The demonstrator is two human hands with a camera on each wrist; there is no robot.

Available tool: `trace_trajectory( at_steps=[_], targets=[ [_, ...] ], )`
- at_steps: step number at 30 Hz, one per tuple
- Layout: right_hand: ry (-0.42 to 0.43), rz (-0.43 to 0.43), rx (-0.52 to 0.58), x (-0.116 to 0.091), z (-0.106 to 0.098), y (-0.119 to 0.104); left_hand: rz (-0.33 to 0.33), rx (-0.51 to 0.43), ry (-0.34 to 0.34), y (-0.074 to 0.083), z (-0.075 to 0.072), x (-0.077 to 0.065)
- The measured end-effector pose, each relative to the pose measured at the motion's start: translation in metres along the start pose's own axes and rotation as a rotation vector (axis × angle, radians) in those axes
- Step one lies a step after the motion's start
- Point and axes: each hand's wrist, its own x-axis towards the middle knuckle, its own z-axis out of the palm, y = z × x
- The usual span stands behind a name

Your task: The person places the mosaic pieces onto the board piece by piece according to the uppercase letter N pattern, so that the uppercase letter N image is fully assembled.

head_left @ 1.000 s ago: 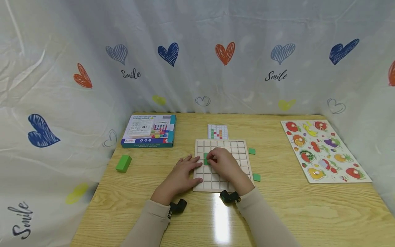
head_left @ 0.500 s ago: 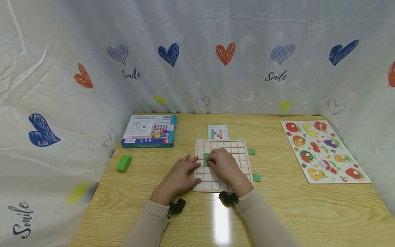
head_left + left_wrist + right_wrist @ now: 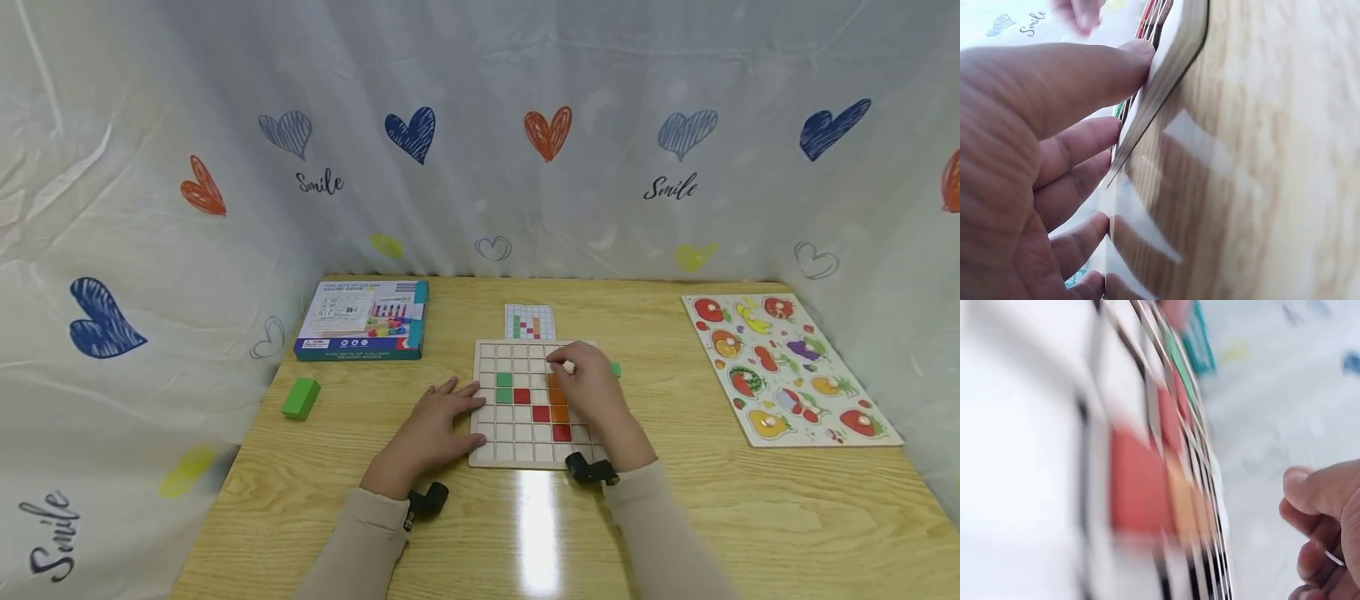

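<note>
A wooden grid board (image 3: 517, 452) bears two green tiles (image 3: 504, 380), a diagonal of red tiles (image 3: 541, 414) and a column of orange tiles (image 3: 559, 413). My left hand (image 3: 435, 425) rests at the board's left edge, fingers spread; in the left wrist view its thumb (image 3: 1104, 72) touches the rim. My right hand (image 3: 595, 387) hovers above the board's right part, fingers loosely curled, with no tile visible in them. In the right wrist view the thumb tip (image 3: 1297, 484) lies close to the index finger. A loose green tile (image 3: 616, 369) shows just beyond this hand.
Behind the board lies a small pattern card (image 3: 529, 322) with coloured squares. A boxed bead set (image 3: 360, 321) stands back left, with a green block (image 3: 302, 398) in front of it. A fruit puzzle board (image 3: 791, 367) lies on the right.
My right hand has left the green tiles and moved right across the board, uncovering the red and orange tiles. The lower loose green tile is now hidden by the right arm. My left hand stays put.
</note>
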Motion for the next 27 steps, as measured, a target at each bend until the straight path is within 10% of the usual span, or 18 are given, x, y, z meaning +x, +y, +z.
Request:
trace_trajectory(
  at_steps=[6, 11, 27],
  targets=[
    [0.046, 0.221, 0.031, -0.013, -0.041, 0.056, -0.004, 0.009, -0.005, 0.001, 0.001, -0.001],
    [-0.013, 0.237, 0.002, -0.02, -0.051, 0.085, -0.003, 0.0, 0.001, 0.001, 0.001, -0.001],
    [-0.104, 0.242, -0.027, -0.02, -0.051, 0.087, 0.004, -0.009, 0.002, 0.001, -0.001, -0.002]
  ],
)
